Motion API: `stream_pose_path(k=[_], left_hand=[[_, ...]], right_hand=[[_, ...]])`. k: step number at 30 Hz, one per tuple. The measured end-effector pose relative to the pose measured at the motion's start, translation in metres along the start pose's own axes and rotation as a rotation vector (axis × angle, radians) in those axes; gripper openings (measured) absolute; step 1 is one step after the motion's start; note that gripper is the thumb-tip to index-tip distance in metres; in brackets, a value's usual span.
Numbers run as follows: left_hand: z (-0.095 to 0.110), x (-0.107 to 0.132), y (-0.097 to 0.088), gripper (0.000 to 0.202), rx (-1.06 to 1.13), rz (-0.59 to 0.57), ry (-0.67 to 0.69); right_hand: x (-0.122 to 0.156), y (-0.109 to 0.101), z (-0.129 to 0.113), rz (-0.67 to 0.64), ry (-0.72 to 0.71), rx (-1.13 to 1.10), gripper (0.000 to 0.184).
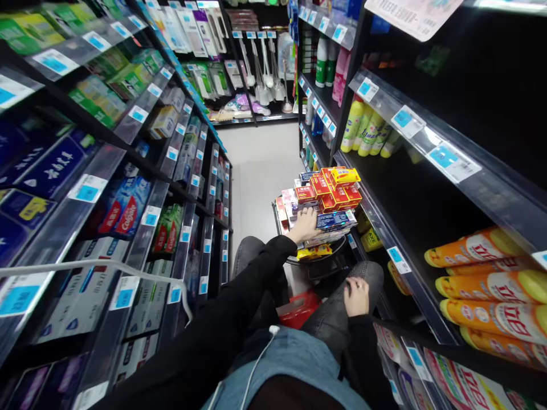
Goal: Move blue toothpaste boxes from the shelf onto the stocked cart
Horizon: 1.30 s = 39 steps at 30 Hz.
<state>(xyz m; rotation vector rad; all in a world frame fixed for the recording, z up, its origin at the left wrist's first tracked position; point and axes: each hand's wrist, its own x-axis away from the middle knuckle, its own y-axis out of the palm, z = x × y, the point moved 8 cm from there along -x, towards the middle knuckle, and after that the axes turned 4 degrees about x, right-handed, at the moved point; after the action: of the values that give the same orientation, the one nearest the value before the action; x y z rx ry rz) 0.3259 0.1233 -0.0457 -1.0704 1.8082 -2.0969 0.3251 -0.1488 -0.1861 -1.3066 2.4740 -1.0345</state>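
A tall pile of small boxes fills a dark round-rimmed basket or stool top [342, 249] in front of my knees. My left hand [305, 224] reaches into the pile, its fingers curled over the left end of a dark blue toothpaste box [337, 220]; the fingertips are partly hidden. Red boxes [327, 191] are stacked just beyond, topped by a yellow box [345, 175]. A yellow pack [315, 251] lies below my left wrist. On my right knee rests my right hand [357, 295], fingers loosely bent and apart, holding nothing.
Shelves of toothpaste boxes [123, 208] line the left side. Orange bottles [498, 285] and yellow bottles [365, 128] stand on the right shelves. Pale floor [256, 151] runs toward a rack of hanging brushes [265, 68]. Something red [299, 307] lies between my legs.
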Motion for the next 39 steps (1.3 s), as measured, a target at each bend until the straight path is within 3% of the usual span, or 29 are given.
stream_pose_path(k=[9,22,31,39], left_hand=[[-0.008,-0.011,0.027,0.049,0.112,-0.030,-0.085],[-0.007,-0.017,0.021,0.054,0.273,0.105,-0.042],[-0.006,-0.020,0.026,0.059,0.267,0.095,-0.046],[-0.006,-0.021,0.024,0.062,0.290,0.055,-0.062]], right_hand=[[0.000,0.007,-0.013,-0.068,0.021,0.241,0.018],[0.001,0.004,-0.016,-0.069,0.017,0.275,0.019],[0.001,0.001,-0.017,-0.069,0.021,0.257,0.020],[-0.002,-0.011,-0.031,0.006,-0.019,0.216,0.026]])
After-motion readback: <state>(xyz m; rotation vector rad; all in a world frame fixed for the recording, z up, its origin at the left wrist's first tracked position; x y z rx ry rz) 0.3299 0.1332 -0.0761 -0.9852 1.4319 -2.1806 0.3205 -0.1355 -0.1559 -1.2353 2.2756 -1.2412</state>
